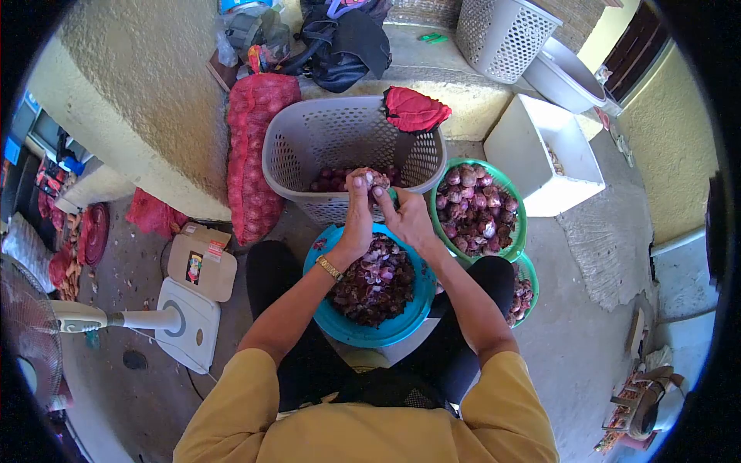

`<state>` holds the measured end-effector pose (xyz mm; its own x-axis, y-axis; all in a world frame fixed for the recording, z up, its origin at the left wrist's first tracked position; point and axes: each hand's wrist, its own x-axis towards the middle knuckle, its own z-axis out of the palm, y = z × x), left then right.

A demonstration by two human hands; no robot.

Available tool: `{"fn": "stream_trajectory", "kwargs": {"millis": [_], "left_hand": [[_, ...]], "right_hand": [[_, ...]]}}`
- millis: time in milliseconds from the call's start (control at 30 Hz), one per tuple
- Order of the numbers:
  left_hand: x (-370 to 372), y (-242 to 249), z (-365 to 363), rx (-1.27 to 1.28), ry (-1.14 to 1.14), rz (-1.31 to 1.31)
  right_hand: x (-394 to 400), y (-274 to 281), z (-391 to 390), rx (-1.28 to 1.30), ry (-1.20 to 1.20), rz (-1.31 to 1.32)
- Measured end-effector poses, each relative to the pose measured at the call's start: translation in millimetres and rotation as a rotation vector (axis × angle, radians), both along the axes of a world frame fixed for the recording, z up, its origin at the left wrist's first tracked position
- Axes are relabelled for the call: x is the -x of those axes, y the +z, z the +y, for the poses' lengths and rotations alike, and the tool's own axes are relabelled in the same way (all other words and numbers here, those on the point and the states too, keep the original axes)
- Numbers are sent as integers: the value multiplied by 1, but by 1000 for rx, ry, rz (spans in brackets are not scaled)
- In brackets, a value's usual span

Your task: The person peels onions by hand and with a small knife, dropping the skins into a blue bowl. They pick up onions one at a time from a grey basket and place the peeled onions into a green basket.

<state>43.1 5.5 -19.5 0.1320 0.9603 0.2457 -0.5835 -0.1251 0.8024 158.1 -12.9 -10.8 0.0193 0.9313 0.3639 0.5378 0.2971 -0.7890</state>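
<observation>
One onion [373,178], mottled pale pink, is held between the left hand [356,221] and right hand [411,221]. A green tool [394,196], mostly hidden, is gripped in the latter.

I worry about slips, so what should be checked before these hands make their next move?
1. Onion held: ok, in the left hand, with the right hand close against it.
2. Blade on the green object in the right hand: cannot tell, mostly hidden.
3. Blue basin upright: ok, holding loose skins.
4. Gray basket open on top: ok, red cloth drapes only its far right rim.
5. Green basket stocked: ok, heaped with onions.
</observation>
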Motion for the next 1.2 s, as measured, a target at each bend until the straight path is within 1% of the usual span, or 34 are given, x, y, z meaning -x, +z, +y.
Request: {"fn": "stream_trajectory", "kwargs": {"millis": [67, 133, 167, 233, 267, 333, 367, 433, 467, 500, 533, 567, 600, 633, 667, 700, 767, 833, 900, 967, 1033, 1167, 1200], "left_hand": [[0, 1, 0, 11, 0, -18], [-1, -3, 0, -13, 23, 20], [-1, -5, 1, -13, 23, 19], [0, -7, 4, -16, 97, 13], [3, -8, 7, -16, 99, 13], [14, 1, 13, 61, -114, -190], [19, 5, 16, 60, -111, -190], [27, 17, 21, 135, -303, -300], [27, 22, 22, 167, -296, -313], [30, 17, 25, 167, -296, -313], [36, 12, 28, 167, -322, -269], [39, 7, 30, 165, -348, -225], [39, 10, 29, 165, -348, -225], [40, 13, 26, 223, -301, -151], [40, 15, 24, 280, -255, -76], [42, 12, 25, 280, -253, -76], [46, 6, 29, 253, -354, -63], [43, 12, 24, 286, -361, -99], [41, 16, 23, 321, -365, -135], [41, 17, 23, 320, -317, -38], [43, 13, 24, 314, -295, -14], [46, 12, 25, 311, -264, 10], [46, 11, 26, 309, -264, 10]], "right_hand": [[0, 3, -1, 6, -8, -20], [3, 6, -3, 13, 2, 81], [4, 7, -5, 13, 2, 80], [6, 10, -7, 83, -77, 164], [5, 13, -8, 83, -75, 164], [-1, 21, -10, -38, -30, 38], [-5, 23, -11, -39, -27, 39], [-12, 30, -14, -187, 248, -58], [-16, 34, -16, -187, 250, -59], [-19, 41, -21, -194, 332, -153], [-22, 44, -24, -198, 412, -247], [-25, 42, -25, -198, 412, -247], [-29, 38, -25, -96, 432, -394], [-31, 34, -26, 8, 451, -539], [-33, 30, -25, 8, 452, -538], [-34, 29, -25, -13, 454, -562], [-37, 31, -27, -34, 456, -587], [-38, 49, -31, 6, 445, -522], [-37, 49, -32, -15, 417, -482], [-37, 46, -32, -33, 389, -440], [-39, 40, -28, 27, 325, -462], [-39, 41, -27, 1, 306, -451], [-38, 49, -30, -22, 305, -499]]}}
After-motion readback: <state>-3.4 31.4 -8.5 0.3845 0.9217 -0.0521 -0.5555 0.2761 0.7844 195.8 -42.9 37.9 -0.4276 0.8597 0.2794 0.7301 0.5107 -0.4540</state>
